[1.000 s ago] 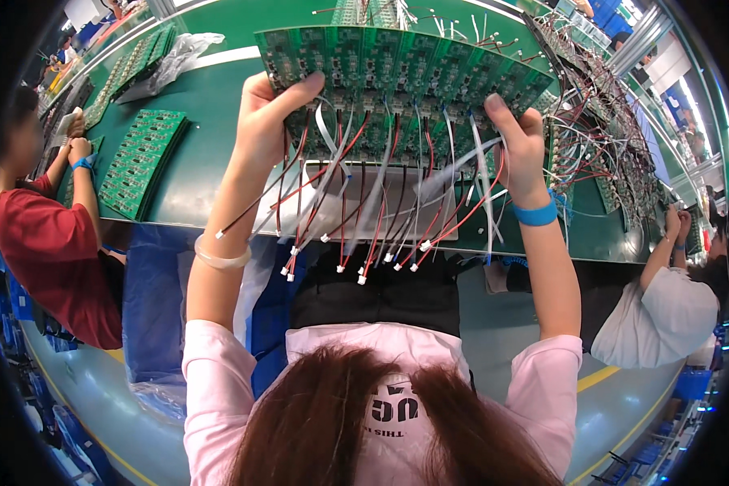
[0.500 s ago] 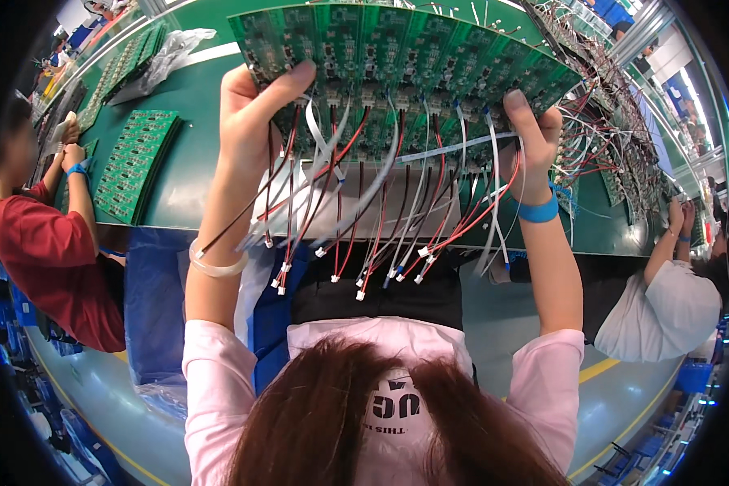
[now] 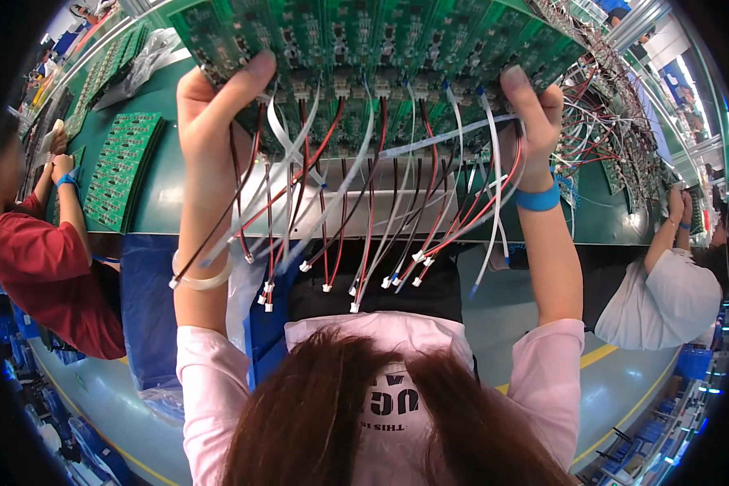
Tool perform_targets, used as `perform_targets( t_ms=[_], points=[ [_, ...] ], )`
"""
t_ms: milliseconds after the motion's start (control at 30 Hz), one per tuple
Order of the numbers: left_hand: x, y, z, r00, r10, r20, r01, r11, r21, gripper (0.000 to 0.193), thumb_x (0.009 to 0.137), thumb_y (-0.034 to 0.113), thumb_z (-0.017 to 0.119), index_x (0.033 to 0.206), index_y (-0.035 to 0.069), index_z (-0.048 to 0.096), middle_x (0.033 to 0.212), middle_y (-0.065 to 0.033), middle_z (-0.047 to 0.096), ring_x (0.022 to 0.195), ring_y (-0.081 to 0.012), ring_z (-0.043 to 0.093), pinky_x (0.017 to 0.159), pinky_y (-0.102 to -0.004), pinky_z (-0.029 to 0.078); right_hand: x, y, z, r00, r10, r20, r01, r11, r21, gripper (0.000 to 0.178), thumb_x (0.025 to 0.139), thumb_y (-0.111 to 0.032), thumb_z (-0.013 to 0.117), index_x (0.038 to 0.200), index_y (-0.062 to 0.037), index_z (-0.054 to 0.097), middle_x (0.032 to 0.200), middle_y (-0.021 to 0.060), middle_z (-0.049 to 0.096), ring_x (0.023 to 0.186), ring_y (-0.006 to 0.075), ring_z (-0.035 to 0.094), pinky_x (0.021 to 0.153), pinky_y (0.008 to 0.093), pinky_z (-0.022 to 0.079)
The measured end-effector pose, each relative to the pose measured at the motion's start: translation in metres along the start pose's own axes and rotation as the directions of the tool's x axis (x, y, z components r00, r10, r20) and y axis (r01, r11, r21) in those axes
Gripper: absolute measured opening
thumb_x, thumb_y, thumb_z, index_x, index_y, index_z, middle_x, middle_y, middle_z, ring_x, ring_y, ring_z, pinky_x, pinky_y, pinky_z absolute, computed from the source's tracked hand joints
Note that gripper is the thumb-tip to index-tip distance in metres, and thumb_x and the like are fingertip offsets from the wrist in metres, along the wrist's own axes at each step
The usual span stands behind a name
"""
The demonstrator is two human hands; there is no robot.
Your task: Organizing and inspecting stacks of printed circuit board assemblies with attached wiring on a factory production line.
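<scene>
A wide green circuit board panel is held up in front of me between both hands. My left hand grips its left end, thumb over the near face. At the right end my right hand is closed on it the same way, below which sits a blue wristband. Red, black and white cables hang from the panel's lower edge, with small white connectors at their ends. One white cable lies slantwise across the others near my right hand. My fingers behind the panel are hidden.
The green table bears a stack of circuit boards at left and a plastic bag beyond it. Wired boards are heaped at right. A person in a red shirt sits left, another in white right.
The panel has shifted left and looks larger, its left end moving most. My left hand has moved left with it. The hanging cables have swung.
</scene>
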State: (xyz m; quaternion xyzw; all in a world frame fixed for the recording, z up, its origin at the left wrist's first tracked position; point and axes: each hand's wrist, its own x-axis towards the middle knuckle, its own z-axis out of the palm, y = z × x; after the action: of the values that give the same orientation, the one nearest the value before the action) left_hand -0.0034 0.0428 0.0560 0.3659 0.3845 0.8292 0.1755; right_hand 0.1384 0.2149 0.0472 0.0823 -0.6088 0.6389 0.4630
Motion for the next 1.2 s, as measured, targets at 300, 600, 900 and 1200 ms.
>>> perform_targets(
  t_ms=[300, 600, 900, 1200],
  points=[
    [0.0, -0.011, -0.008, 0.999, -0.034, 0.012, 0.034, 0.999, -0.008, 0.012, 0.067, 0.003, 0.048, 0.076, -0.003, 0.052, 0.074, -0.0069, 0.054, 0.065, -0.0101, 0.05, 0.061, -0.0203, 0.037, 0.001, 0.008, -0.009, 0.995, 0.094, 0.03, -0.091, 0.99, -0.111, 0.016, 0.065, -0.003, 0.053, 0.08, -0.0001, 0.055, 0.071, 0.004, 0.053, 0.057, 0.0078, 0.047, 0.05, 0.0183, 0.037],
    [-0.002, 0.008, -0.013, 0.917, -0.369, 0.152, 0.327, 0.913, 0.245, 0.02, 0.057, 0.005, 0.058, 0.075, 0.0, 0.05, 0.067, -0.0041, 0.053, 0.058, -0.0103, 0.049, 0.053, -0.0208, 0.038, 0.004, -0.001, -0.012, 0.88, 0.39, 0.273, -0.354, 0.919, -0.174, 0.012, 0.062, -0.003, 0.051, 0.073, -0.0016, 0.057, 0.077, 0.0074, 0.055, 0.072, 0.0134, 0.052, 0.066, 0.0223, 0.039],
    [-0.037, -0.009, -0.026, 0.7, -0.197, 0.686, -0.21, 0.861, 0.462, 0.034, 0.069, 0.027, 0.039, 0.088, 0.003, 0.053, 0.091, -0.0099, 0.052, 0.088, -0.0225, 0.047, 0.079, -0.03, 0.032, -0.023, -0.028, -0.011, 0.59, 0.256, 0.766, 0.245, 0.846, -0.473, 0.026, 0.063, -0.015, 0.051, 0.084, 0.0013, 0.051, 0.087, 0.0159, 0.051, 0.084, 0.0251, 0.049, 0.073, 0.0308, 0.038],
    [-0.038, -0.036, -0.051, 0.71, -0.166, 0.685, -0.225, 0.868, 0.443, 0.031, 0.058, 0.012, 0.054, 0.087, 0.003, 0.053, 0.085, -0.0078, 0.054, 0.082, -0.017, 0.05, 0.07, -0.0265, 0.038, -0.031, -0.04, -0.001, 0.755, 0.31, 0.578, 0.069, 0.839, -0.54, 0.023, 0.062, -0.003, 0.05, 0.084, -0.0005, 0.053, 0.079, 0.0098, 0.054, 0.074, 0.0204, 0.053, 0.067, 0.0241, 0.041]
  ],
)
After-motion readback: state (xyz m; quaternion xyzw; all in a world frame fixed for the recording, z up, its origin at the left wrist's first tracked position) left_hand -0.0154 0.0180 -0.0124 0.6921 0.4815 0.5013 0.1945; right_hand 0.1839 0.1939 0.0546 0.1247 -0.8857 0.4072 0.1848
